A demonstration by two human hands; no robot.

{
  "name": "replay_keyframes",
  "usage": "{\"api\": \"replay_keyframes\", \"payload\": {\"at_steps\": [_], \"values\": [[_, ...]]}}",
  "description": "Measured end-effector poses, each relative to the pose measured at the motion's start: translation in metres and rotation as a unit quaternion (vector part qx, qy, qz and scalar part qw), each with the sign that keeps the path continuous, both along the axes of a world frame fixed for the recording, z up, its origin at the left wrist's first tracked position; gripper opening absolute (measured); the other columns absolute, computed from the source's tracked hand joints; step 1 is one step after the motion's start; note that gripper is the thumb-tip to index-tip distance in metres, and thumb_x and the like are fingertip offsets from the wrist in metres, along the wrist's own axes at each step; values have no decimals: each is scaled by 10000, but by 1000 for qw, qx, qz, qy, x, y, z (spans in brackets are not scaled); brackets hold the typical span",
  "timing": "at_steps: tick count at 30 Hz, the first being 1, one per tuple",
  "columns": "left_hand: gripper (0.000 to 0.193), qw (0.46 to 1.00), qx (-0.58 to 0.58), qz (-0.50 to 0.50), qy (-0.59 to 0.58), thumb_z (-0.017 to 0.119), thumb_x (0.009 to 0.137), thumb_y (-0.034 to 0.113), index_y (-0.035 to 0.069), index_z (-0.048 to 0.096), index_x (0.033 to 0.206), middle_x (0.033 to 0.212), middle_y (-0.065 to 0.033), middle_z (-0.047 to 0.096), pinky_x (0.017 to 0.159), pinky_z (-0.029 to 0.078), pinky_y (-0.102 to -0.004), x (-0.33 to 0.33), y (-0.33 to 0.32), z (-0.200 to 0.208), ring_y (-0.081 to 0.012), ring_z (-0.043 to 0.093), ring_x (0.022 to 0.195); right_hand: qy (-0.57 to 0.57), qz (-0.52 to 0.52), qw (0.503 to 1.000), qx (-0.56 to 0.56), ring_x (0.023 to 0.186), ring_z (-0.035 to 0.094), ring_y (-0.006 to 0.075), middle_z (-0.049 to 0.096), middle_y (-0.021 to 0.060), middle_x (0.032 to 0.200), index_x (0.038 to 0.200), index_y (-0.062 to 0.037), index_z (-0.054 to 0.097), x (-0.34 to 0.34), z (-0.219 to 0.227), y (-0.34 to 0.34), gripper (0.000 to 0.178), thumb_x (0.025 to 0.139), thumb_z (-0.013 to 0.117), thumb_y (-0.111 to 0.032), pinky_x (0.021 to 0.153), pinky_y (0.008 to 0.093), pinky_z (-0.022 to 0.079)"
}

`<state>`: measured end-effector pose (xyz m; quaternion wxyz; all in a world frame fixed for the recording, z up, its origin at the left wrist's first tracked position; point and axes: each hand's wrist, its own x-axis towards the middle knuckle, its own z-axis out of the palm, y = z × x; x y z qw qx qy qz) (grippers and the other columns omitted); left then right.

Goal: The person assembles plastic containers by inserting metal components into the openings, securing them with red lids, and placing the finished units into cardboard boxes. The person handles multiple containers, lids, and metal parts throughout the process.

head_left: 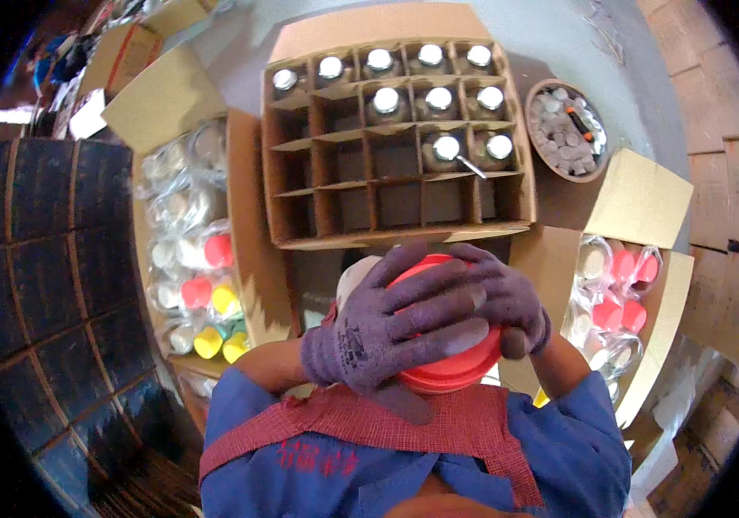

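Close to my chest, both gloved hands hold a red round plastic lid (451, 374) with a stepped rim. My left hand (395, 332) lies over its top and left side, fingers stretched across it. From the right, my right hand (499, 298) wraps round its edge, with the fingers curled. What sits under the lid is mostly hidden by the gloves. Just beyond my hands stands a divided cardboard box (400, 235). Several bottles with silver caps (386, 100) fill its far and right cells, while many left and near cells hold none. A thin white stick (473, 166) lies across one bottle.
An open carton (257, 224) at left holds plastic-wrapped containers with red, yellow and white lids. Another open carton (667, 293) at right holds similar ones. A round bowl (535, 142) carries clear small pieces and an orange-black tool (580, 125). Stacked boxes (41, 259) line both sides.
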<state>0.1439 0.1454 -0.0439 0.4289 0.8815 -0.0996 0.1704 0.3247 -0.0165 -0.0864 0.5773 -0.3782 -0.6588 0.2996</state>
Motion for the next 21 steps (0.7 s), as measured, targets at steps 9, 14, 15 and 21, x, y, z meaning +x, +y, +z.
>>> {"api": "replay_keyframes", "payload": {"at_steps": [9, 14, 15, 21], "values": [[882, 985, -157, -72, -19, 545, 747, 704, 5, 501, 1284, 1258, -191, 544, 1001, 354, -546, 26, 15, -10, -401, 501, 1199, -33, -64, 996, -53, 1024, 606, 299, 635, 96, 1006, 965, -95, 649, 24, -11, 11, 366, 794, 600, -415, 1028, 585, 346], [904, 982, -182, 23, -43, 425, 780, 742, 15, 494, 1312, 1376, -219, 437, 1062, 234, -565, 44, 46, -48, -426, 377, 1296, -125, -56, 984, -116, 1032, 606, 303, 642, 103, 1019, 969, -111, 662, 7, 55, 20, 441, 815, 549, -509, 1023, 532, 367], [921, 980, -200, 2, -22, 409, 775, 755, 17, 490, 1319, 1385, -219, 427, 1065, 217, -575, 48, 38, -45, -424, 362, 1307, -55, -21, 993, -105, 1010, 610, 317, 641, 112, 994, 934, -101, 665, 20, 26, 30, 429, 822, 544, -497, 1018, 514, 378], [1024, 998, -58, -23, -25, 393, 674, 837, -11, 546, 1227, 1301, -206, 505, 1019, 317, -592, 60, 24, 15, -428, 490, 1189, 244, 104, 955, -133, 891, 619, 371, 647, 126, 877, 824, -39, 646, 46, -32, 65, 408, 871, 492, -414, 990, 479, 406]]}}
